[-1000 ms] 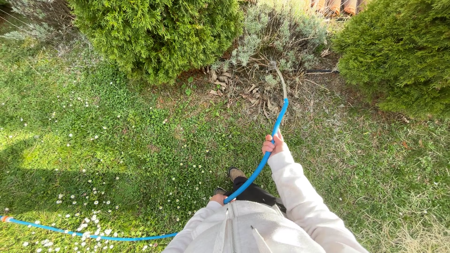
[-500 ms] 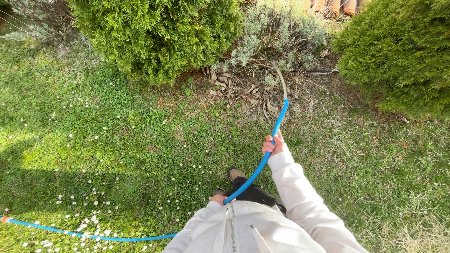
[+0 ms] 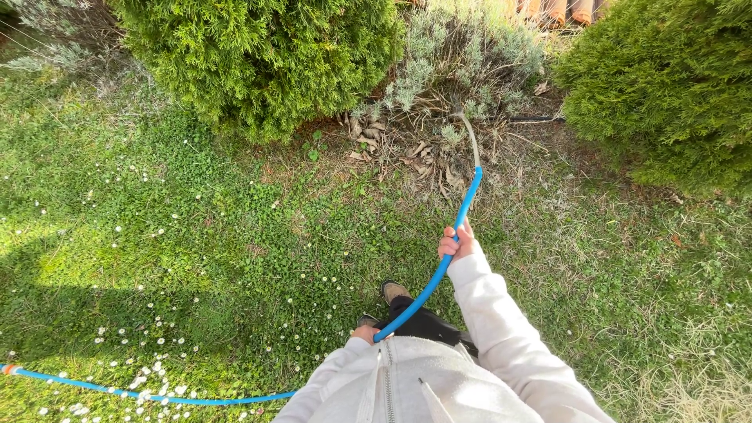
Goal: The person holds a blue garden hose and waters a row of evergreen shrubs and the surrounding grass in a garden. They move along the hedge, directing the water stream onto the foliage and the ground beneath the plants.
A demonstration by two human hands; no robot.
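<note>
The right hand [image 3: 456,241] is closed around a blue hose [image 3: 429,285], fingers wrapped over it a little back from its open end, which points up and away toward the dry leaves [image 3: 415,153] at the foot of a grey-green shrub [image 3: 462,59]. A thin stream of water [image 3: 470,137] arcs out of the hose end and lands among those leaves. The left hand [image 3: 365,333] sits low against the body, just above the pale zipped jacket [image 3: 415,384], and it too grips the hose, where the blue line bends back and runs off to the left across the grass [image 3: 196,235] (it crosses a patch of small white daisies [image 3: 149,376] before reaching an orange fitting [image 3: 8,368] at the picture's left edge). Between the two hands the hose hangs in a gentle curve above a brown shoe [image 3: 394,291] planted on the grass. Two dense green bushes stand beyond, a big bush [image 3: 258,55] at upper left and another bush [image 3: 666,86] at upper right, with the shrub between them.
</note>
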